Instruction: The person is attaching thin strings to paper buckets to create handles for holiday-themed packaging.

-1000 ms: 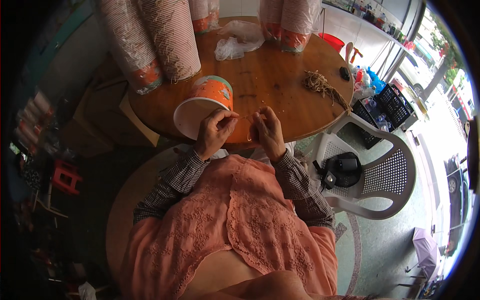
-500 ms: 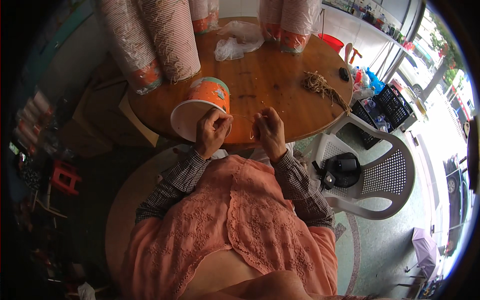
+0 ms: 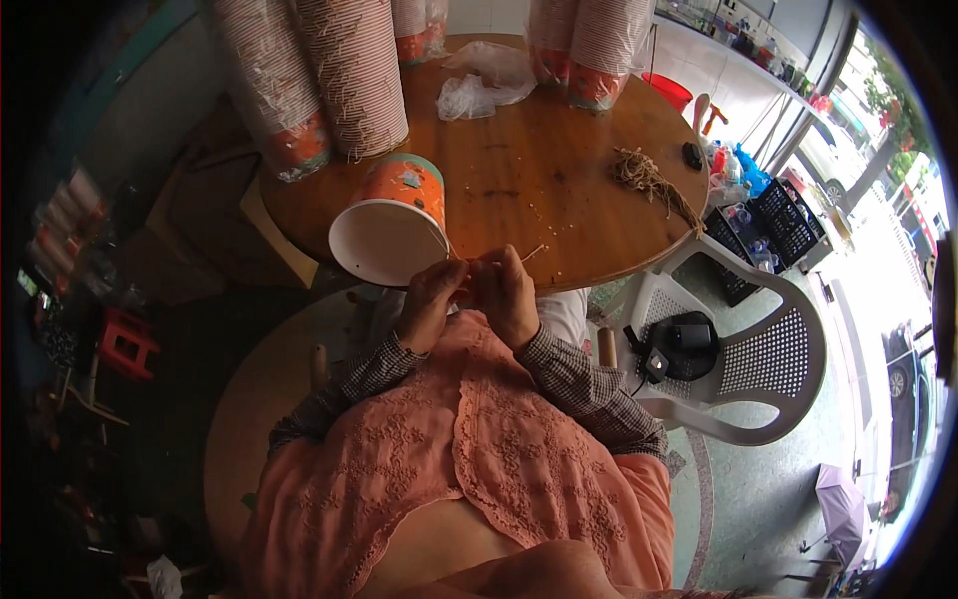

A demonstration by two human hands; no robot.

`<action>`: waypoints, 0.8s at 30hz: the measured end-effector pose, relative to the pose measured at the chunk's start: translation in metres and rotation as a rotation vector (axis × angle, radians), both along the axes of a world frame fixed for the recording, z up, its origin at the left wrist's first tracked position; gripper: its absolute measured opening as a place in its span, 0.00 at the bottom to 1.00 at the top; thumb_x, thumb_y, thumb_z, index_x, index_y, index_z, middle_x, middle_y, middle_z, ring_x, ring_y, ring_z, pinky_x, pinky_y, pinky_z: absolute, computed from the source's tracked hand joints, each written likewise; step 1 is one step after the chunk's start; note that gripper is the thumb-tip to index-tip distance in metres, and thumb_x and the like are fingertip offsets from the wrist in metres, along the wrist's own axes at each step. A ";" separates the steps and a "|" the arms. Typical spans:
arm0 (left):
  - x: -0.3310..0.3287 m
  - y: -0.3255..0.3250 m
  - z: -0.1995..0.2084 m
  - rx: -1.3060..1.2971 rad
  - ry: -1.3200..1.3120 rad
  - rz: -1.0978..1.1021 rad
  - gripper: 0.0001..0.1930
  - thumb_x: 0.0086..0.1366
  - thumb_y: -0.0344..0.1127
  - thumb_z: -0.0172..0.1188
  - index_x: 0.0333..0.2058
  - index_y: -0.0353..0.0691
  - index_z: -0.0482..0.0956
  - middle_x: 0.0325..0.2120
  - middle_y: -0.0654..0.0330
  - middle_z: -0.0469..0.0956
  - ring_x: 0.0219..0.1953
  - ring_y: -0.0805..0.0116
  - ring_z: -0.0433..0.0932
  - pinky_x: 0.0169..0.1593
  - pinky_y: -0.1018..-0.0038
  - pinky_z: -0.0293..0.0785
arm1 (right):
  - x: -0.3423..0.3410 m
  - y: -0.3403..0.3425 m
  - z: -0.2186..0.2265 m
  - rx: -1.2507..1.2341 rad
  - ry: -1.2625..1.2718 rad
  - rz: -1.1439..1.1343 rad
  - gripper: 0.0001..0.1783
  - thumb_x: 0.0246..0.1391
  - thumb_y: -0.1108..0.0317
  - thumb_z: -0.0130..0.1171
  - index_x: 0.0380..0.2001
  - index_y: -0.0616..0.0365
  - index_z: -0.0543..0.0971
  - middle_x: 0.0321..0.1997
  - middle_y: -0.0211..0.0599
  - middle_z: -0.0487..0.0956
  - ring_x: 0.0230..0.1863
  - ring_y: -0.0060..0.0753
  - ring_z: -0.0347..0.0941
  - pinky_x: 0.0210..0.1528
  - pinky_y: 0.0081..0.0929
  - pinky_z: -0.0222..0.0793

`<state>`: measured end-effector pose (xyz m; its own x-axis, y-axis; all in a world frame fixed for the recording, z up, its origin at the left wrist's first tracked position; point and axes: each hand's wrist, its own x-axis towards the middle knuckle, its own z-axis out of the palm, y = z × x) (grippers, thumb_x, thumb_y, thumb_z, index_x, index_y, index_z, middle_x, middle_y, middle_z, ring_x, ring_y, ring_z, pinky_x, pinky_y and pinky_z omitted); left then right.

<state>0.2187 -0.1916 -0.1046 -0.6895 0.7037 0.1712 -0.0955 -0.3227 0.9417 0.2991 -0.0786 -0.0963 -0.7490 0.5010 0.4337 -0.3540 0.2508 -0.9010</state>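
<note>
Hands meet at the near edge of the round wooden table (image 3: 559,190), fingertips pressed together. The left hand (image 3: 431,299) and the right hand (image 3: 507,296) touch each other, both pinched narrow on a thin pale string or straw-like strand (image 3: 532,253) that sticks out up and to the right from between the right hand's fingers; how far it runs inside the grip cannot be told. Its visible end points away from the person toward the table's middle, its long axis slanted from lower left to upper right.

Just beyond the left hand, touching or nearly touching its fingers, lies a large paper cup (image 3: 394,225), orange with a teal band, tipped on its side. Its white open mouth faces the person and hangs a little over the table edge, and its base points toward the far side of the table. The inside looks plain white, with nothing seen in it.

Farther back stand tall stacks of nested paper cups (image 3: 339,80), more of them at the far right (image 3: 589,50), with a crumpled clear plastic bag (image 3: 484,80) between. A bundle of brown twine (image 3: 654,185) lies well apart to the right. Beside the table a white plastic chair (image 3: 768,359) carries a black device (image 3: 684,339) with a cable.
</note>
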 end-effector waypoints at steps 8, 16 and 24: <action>-0.009 -0.007 0.009 0.122 -0.263 -0.055 0.10 0.67 0.36 0.56 0.35 0.33 0.79 0.31 0.62 0.78 0.33 0.75 0.76 0.39 0.79 0.73 | 0.011 -0.015 0.006 0.205 0.065 0.070 0.11 0.57 0.76 0.52 0.43 0.62 0.66 0.29 0.45 0.79 0.27 0.38 0.79 0.28 0.29 0.72; -0.027 0.004 0.028 0.213 -0.598 -0.127 0.10 0.67 0.37 0.56 0.39 0.36 0.77 0.31 0.64 0.77 0.33 0.76 0.75 0.37 0.79 0.71 | 0.040 -0.016 0.006 0.450 0.082 0.214 0.13 0.44 0.79 0.55 0.36 0.62 0.70 0.21 0.42 0.73 0.23 0.44 0.74 0.26 0.33 0.69; -0.019 0.019 0.018 0.120 -0.685 -0.143 0.12 0.66 0.40 0.57 0.40 0.37 0.76 0.31 0.65 0.77 0.32 0.76 0.76 0.39 0.78 0.75 | 0.063 -0.011 0.007 0.635 0.111 0.395 0.10 0.40 0.76 0.55 0.30 0.59 0.70 0.18 0.41 0.72 0.21 0.45 0.72 0.23 0.38 0.66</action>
